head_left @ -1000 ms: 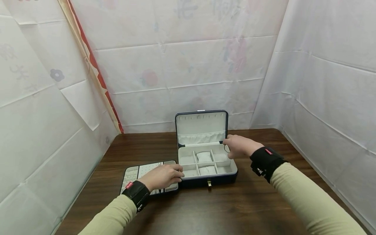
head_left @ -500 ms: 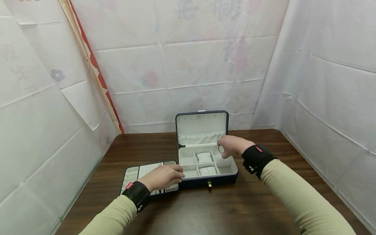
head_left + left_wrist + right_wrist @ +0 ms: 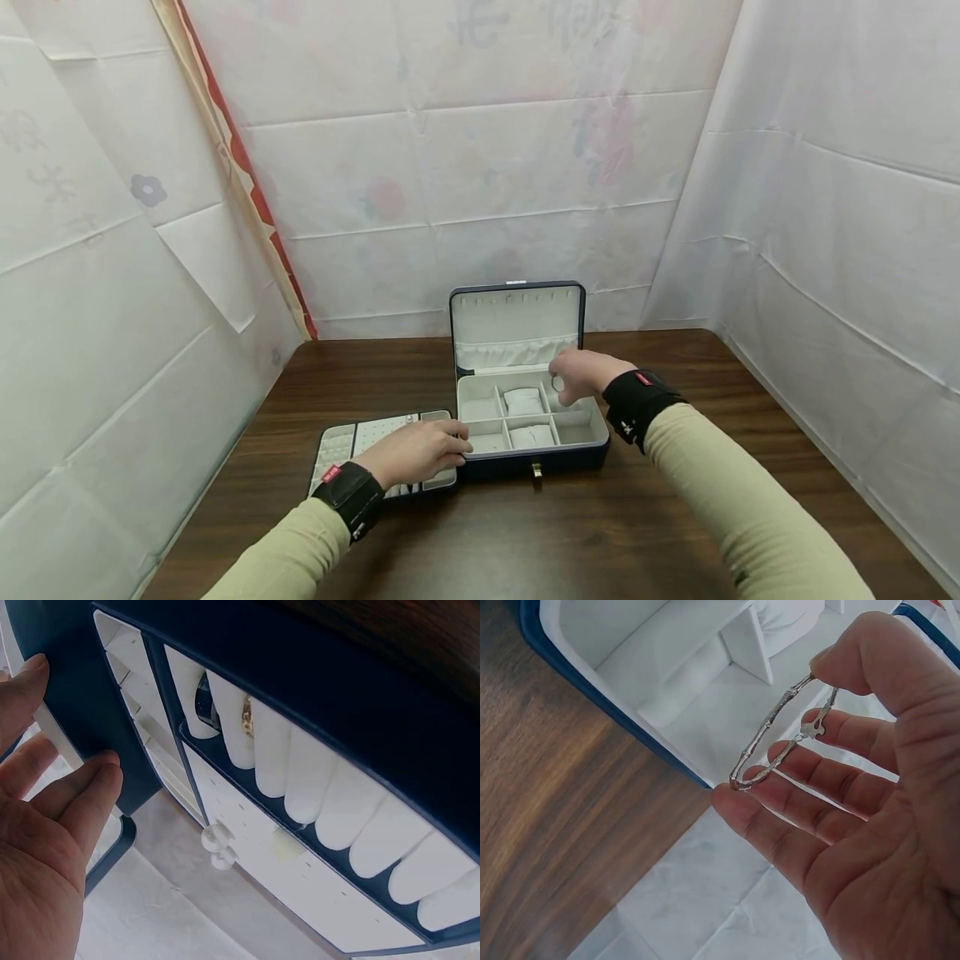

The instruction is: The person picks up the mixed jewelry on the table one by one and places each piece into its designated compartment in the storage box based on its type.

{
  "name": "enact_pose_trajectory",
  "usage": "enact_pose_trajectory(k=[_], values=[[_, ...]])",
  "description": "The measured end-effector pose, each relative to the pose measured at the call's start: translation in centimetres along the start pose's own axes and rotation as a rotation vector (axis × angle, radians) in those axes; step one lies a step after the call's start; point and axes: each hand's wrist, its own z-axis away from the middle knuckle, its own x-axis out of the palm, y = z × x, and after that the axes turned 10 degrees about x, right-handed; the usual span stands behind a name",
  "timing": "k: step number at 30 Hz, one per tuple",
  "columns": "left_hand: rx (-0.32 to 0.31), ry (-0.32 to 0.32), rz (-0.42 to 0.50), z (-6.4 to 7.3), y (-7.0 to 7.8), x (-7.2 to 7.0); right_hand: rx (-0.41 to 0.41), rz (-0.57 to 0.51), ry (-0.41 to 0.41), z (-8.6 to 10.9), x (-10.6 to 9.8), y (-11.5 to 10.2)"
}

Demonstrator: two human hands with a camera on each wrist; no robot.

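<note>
From afar I saw the right hand (image 3: 588,375) pinch a silver, bamboo-jointed metal bracelet (image 3: 763,729), left of its palm, over the rectangular white-lined navy box (image 3: 495,466) (left hand (image 3: 416,451) relaxed, farther off).

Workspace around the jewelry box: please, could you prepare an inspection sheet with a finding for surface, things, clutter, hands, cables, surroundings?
Surface: dark wooden table.
Job's things: jewelry box, lid up, six compartments; tray at its left, holding a dark ring and a gold ring; silver bracelet.
Clutter: nothing seen.
Left hand: over the tray, fingers at the box's front left corner.
Right hand: holds the bracelet above the box's rear right part.
Cables: nothing seen.
Surroundings: white printed sheets at back and both sides.
</note>
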Motion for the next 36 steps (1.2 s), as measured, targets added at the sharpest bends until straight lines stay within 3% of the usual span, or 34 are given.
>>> enact_pose_trajectory(k=[22, 27, 36], values=[[0.002, 0.000, 0.009, -0.1, 0.0, 0.2, 0.011, 0.000, -0.018, -2.0, 2.3, -0.4], [0.001, 0.002, 0.007, 0.0, 0.0, 0.2, 0.045, 0.022, -0.028, -2.8, 3.6, 0.4], [0.024, 0.012, -0.013, 0.0, -0.1, 0.2, 0.012, 0.031, -0.020, -3.4, 4.4, 1.0]])
